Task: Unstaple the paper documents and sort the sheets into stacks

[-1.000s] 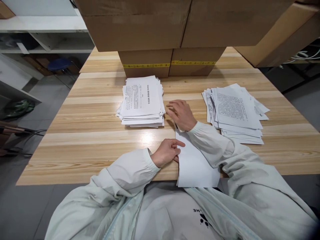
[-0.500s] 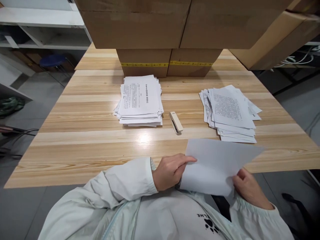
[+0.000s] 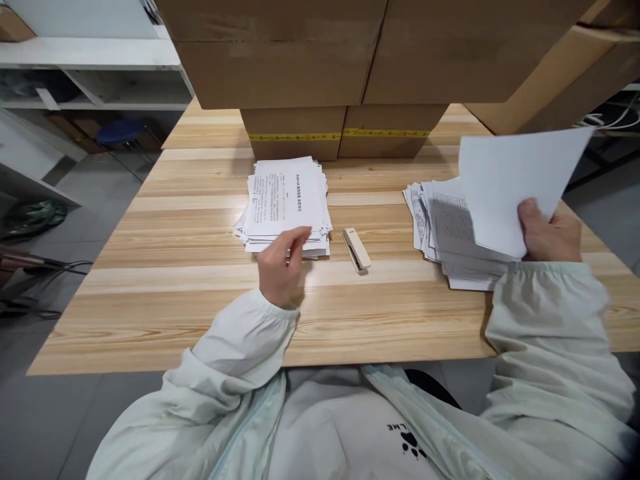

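Observation:
My left hand (image 3: 281,265) is over the near edge of the left paper stack (image 3: 287,200), its fingers loosely curled and the thumb close to the index finger. No sheet shows in it. A printed page lies on top of that stack. My right hand (image 3: 549,230) grips white paper (image 3: 515,180) at its lower edge, thumb on the near face. This paper is raised and tilted above the right paper stack (image 3: 453,220), covering part of it. Between the two stacks lies a cream stapler (image 3: 357,251), touched by neither hand.
Large cardboard boxes (image 3: 300,67) are piled at the back of the wooden table (image 3: 380,320). Another carton (image 3: 565,73) stands at the back right, with white cables (image 3: 613,117) beyond. To the left are a white shelf (image 3: 90,55) and a blue stool (image 3: 119,132).
My right hand has carried the paper up and forward from near my body to over the right stack. My left hand has let go of it and moved forward-left to the left stack.

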Demonstrator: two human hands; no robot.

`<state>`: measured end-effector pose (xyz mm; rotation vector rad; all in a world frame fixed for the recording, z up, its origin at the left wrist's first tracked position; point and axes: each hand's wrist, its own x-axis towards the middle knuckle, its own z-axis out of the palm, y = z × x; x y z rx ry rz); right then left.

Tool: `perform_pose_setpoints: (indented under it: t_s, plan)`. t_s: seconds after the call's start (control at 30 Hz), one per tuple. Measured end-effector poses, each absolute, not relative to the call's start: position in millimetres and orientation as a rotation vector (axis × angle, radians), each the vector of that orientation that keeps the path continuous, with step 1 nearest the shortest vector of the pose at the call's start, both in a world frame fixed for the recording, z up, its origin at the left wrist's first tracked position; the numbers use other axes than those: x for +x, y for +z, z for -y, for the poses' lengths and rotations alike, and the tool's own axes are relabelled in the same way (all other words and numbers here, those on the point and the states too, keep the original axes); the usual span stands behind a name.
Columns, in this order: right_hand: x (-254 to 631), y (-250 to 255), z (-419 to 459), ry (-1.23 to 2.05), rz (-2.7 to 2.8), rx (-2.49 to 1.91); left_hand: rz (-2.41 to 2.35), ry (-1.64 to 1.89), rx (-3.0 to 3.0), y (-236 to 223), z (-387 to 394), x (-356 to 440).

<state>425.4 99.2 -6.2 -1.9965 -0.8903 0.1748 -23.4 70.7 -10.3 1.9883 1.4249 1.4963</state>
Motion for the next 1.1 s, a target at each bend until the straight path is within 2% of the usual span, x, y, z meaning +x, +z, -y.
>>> perform_pose_setpoints:
  t_s: [0.13,0.2,0.3,0.37,0.47,0.57,0.67,0.73,0.9,1.1]
  plan:
    - [432,-22,-109,0.184,0.879,-2.247,-1.539,1.321,2.278,-13,-105,-46]
    - [429,-27,-106,0.004,0.912,-2.284,-1.529,1.151,2.380,-16,-115,-50]
    - [410,-17,-98,-0.379,1.056,-2.117,-1.532,0.928,2.418,-17,-123,-52]
    - [382,3,-94,-0.395,1.228,-1.988,-1.560,0.812,2.421,-15,-126,-52]
    - [319,39,-91,-0.080,1.515,-1.719,-1.622,0.688,2.425,-9,-129,-52]
    - [251,60,-92,0.380,1.811,-1.405,-1.624,0.660,2.407,-5,-131,-53]
    - [200,56,-101,0.933,1.933,-1.156,-1.646,0.680,2.364,-5,-131,-54]
    - [179,43,-112,1.144,1.877,-1.120,-1.682,0.675,2.346,-7,-131,-54]
    - [160,11,-143,1.218,1.630,-1.206,-1.712,0.636,2.361,-10,-130,-52]
    - [162,4,-148,1.186,1.648,-1.176,-1.725,0.574,2.401,-10,-129,-51]
